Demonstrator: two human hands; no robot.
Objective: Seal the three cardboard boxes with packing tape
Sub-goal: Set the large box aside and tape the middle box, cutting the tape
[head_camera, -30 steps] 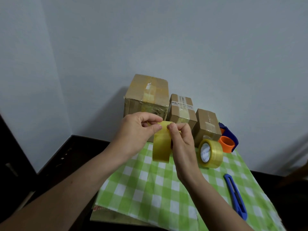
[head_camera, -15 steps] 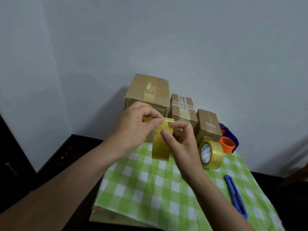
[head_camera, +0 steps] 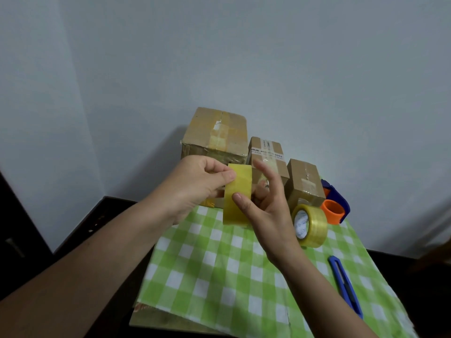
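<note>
Three cardboard boxes stand in a row at the back of the table: a large box [head_camera: 214,132], a medium box [head_camera: 267,150] and a small box [head_camera: 305,181]. In front of them I hold a yellowish tape roll [head_camera: 238,196] edge-on in the air. My left hand [head_camera: 195,186] pinches the roll's top edge with thumb and fingers. My right hand [head_camera: 266,203] holds the roll from the right, thumb on its face, the other fingers spread behind it.
A second tape roll [head_camera: 310,225] stands on the green checked cloth [head_camera: 219,276]. An orange and blue tape dispenser [head_camera: 335,203] sits behind it at the right. A blue utility knife [head_camera: 344,284] lies near the cloth's right edge. The wall is close behind the boxes.
My right hand has slid down the roll and its fingers have spread apart. My left thumb now sits at the roll's top edge. The roll has risen slightly.
</note>
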